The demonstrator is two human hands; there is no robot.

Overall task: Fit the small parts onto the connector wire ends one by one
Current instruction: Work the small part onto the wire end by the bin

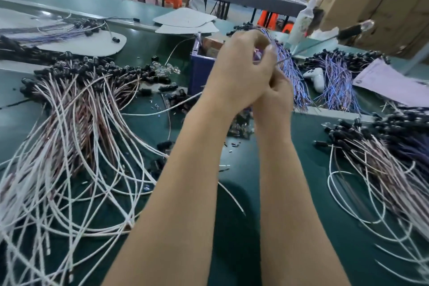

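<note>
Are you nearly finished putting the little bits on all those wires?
Not nearly. The white wires heaped on the left already carry black end pieces, so those look done. The left hand and right hand grip a purple wire bundle. Loose small parts wait on the green table.

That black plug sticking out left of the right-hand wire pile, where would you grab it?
Probably pinch the black plug itself, coming from the left: it juts clear of the pile, while its wire runs back into the tangle.
</note>
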